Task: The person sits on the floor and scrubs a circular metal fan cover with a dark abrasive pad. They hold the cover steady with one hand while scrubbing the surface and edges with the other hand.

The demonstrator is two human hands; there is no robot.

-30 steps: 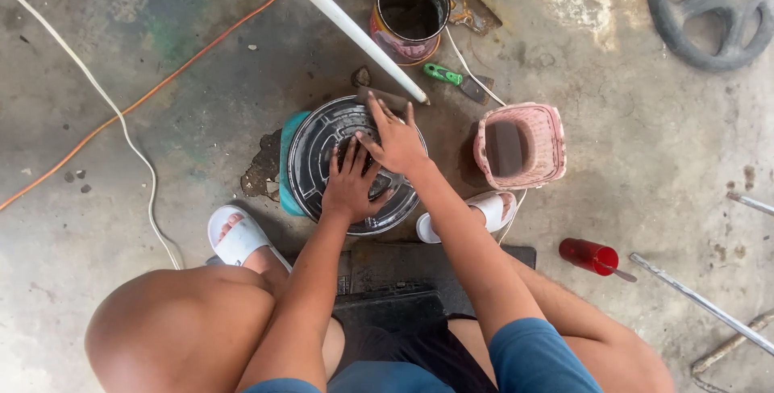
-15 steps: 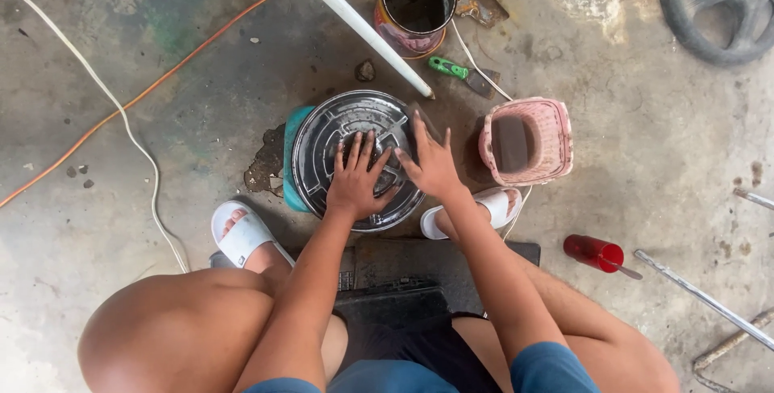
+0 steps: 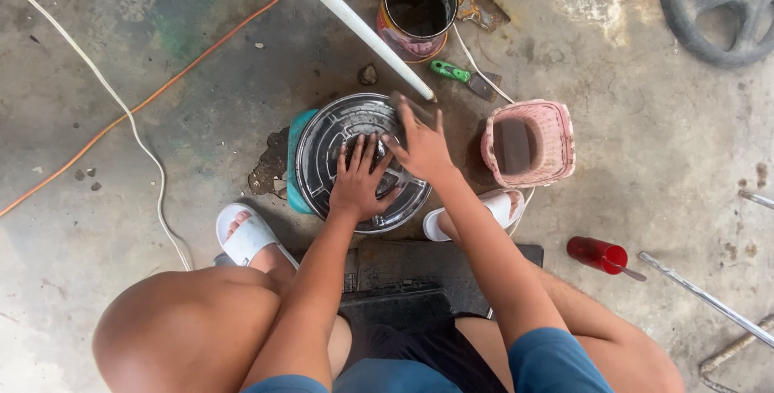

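A round ribbed metal cover (image 3: 330, 139) lies on a teal base (image 3: 297, 159) on the concrete floor in front of me. My left hand (image 3: 360, 179) rests flat on the middle of the cover with its fingers spread. Over the cover's far right rim, my right hand (image 3: 423, 151) presses down with fingers apart. A dark flat sheet (image 3: 407, 103) shows under and beyond its fingertips. I squat with bare knees either side of my arms.
A pink woven basket (image 3: 556, 131) stands right of the cover. Behind are a rusty can (image 3: 399, 38), a white pipe (image 3: 355, 22) and a green-handled scraper (image 3: 459, 74). A red-handled tool (image 3: 597, 254), a metal rod (image 3: 709, 300), a black mat (image 3: 435, 264), cables (image 3: 161, 91) and a wheel (image 3: 709, 14) lie around.
My right hand slid from the cover's far edge to its near right side, then back up to the far right rim. The left hand stayed pressed on the middle.
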